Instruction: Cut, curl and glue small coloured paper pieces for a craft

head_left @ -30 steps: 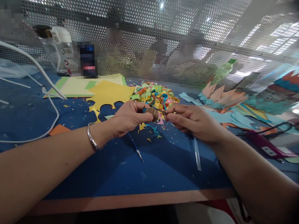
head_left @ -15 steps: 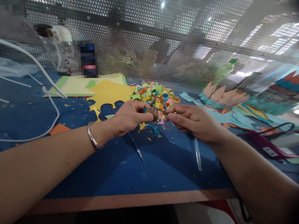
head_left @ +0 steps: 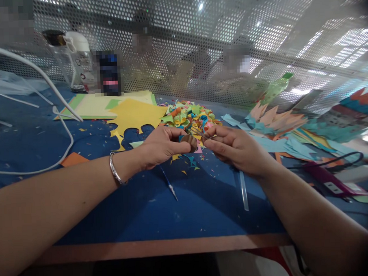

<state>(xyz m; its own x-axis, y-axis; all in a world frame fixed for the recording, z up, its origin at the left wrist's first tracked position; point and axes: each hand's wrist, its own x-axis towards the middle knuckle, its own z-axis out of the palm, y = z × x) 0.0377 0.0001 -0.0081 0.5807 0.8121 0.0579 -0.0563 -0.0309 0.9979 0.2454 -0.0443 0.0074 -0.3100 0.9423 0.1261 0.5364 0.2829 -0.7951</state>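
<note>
My left hand [head_left: 161, 146] is closed round a small brown rolled paper piece [head_left: 189, 142], held above the blue table [head_left: 138, 205]. My right hand [head_left: 233, 146] pinches a thin metal tool, maybe tweezers [head_left: 198, 133], whose tip meets the brown piece. A silver bracelet [head_left: 114, 169] sits on my left wrist. Just behind the hands lies a heap of small colourful rolled paper pieces [head_left: 189, 115].
Yellow and green paper sheets [head_left: 109, 104] lie at the back left, by a white bottle [head_left: 77, 61]. Cut blue and orange paper shapes [head_left: 278, 125] spread to the right. A pen [head_left: 169, 183], a clear stick [head_left: 243, 190], white cable [head_left: 61, 119] and scraps lie on the table. People sit behind the mesh screen [head_left: 198, 39].
The thin tool in my right hand has tilted up a little and the brown piece has turned slightly; both hands stay in place.
</note>
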